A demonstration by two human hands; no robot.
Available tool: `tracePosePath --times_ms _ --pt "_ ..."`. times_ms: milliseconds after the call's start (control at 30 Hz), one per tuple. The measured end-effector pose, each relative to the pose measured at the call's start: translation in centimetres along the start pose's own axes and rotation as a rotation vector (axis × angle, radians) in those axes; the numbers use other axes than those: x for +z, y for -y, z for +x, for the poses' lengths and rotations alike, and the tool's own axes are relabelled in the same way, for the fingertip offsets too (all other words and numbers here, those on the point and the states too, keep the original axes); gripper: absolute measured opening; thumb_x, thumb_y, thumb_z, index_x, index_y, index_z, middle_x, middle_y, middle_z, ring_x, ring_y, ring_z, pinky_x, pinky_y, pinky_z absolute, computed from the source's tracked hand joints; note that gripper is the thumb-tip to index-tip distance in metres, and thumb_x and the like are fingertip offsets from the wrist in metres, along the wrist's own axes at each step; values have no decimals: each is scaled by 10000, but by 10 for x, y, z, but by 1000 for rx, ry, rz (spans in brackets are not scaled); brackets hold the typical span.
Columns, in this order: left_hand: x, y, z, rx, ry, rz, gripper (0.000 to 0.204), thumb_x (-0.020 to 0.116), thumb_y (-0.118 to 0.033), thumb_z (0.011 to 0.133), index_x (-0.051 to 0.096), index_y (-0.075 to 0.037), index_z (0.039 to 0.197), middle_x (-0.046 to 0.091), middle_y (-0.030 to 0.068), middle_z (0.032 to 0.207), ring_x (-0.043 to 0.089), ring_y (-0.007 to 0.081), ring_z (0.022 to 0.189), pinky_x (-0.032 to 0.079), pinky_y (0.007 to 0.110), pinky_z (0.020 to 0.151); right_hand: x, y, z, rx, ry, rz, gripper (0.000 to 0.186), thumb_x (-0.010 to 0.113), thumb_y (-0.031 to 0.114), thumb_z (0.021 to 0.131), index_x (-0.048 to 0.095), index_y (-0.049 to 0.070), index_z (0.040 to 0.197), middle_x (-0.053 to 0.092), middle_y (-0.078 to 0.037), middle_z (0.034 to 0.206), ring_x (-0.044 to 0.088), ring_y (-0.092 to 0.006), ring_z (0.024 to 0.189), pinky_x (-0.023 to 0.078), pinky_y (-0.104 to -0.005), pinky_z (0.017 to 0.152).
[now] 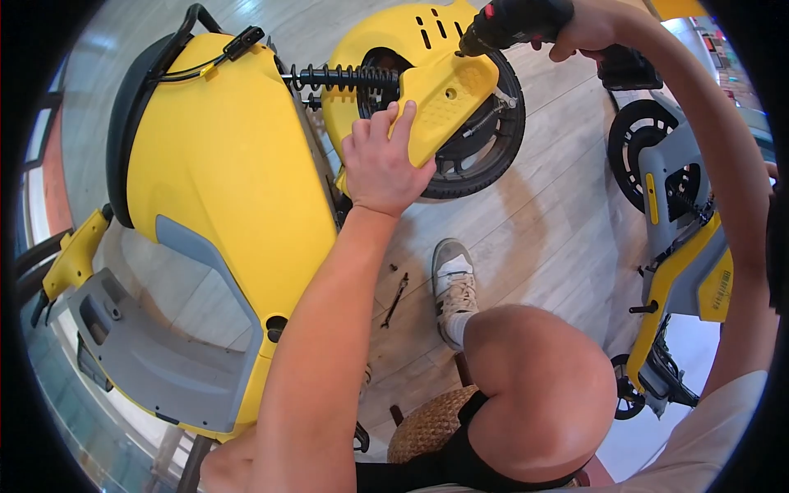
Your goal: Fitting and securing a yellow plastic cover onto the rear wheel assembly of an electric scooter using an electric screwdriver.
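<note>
My right hand (588,31) is closed round the grip of a black cordless drill (519,23) with red accents. The drill's nose points left and down, its tip at the upper edge of a yellow plastic cover (460,86). My left hand (382,164) holds the lower end of that cover, fingers over its left side and thumb along its right edge. Beneath the cover is a wheel with a black tyre (514,135) and a yellow fender (394,33). A black coil spring shock (349,78) joins the wheel to the yellow scooter body (222,156). My hand hides the cover's lower end.
The scooter lies on its side at the left, with a grey footwell (177,353) and black seat (131,123). A wrench (395,301) lies on the wooden floor near my shoe (454,283). Another yellow and grey scooter (670,271) stands at the right. A woven stool (423,427) is beneath me.
</note>
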State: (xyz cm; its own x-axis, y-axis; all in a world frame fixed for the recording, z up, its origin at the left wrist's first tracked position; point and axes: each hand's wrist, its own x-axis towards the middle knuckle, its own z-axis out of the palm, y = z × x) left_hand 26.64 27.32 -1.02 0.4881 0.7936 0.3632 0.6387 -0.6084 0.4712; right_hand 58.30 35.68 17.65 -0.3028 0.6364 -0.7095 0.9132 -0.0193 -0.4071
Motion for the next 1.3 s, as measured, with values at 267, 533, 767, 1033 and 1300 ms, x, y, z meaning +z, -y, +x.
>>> tracePosePath --times_ms 267,533,767,1033,1300 --pt "-2 4 -2 -13 13 -6 779 847 -295 584 622 -151 1315 598 33 1194 549 262 1036 451 403 892 5 61 -9 337 -80 26 333 735 21 786 643 31 1106 602 -35 846 568 -141 693 469 -290 506" --pt "-2 -2 2 -2 -4 -11 779 853 -291 587 621 -151 1318 596 40 1208 550 266 1039 452 400 896 13 59 -20 405 -162 104 317 721 17 796 650 56 1102 586 -45 785 514 -139 579 431 -303 469" --pt "-1 -1 -1 -9 8 0 773 855 -287 591 621 -151 1315 595 40 1210 552 265 1036 456 401 891 17 72 -20 472 -143 93 351 729 37 810 641 67 1149 554 -40 782 485 -132 551 422 -300 464" --pt "-1 0 -1 4 3 8 786 860 -293 587 614 -154 1321 601 38 1208 555 264 1035 461 397 880 21 84 -28 408 -233 242 476 720 45 838 611 146 1290 527 -36 765 438 -116 532 379 -269 421" --pt "1 0 -2 -10 -6 10 783 863 -296 581 618 -158 1311 599 35 1193 556 266 1033 461 409 878 29 84 -36 320 -431 142 421 813 133 781 682 101 1180 693 -70 881 601 -147 624 508 -261 497"
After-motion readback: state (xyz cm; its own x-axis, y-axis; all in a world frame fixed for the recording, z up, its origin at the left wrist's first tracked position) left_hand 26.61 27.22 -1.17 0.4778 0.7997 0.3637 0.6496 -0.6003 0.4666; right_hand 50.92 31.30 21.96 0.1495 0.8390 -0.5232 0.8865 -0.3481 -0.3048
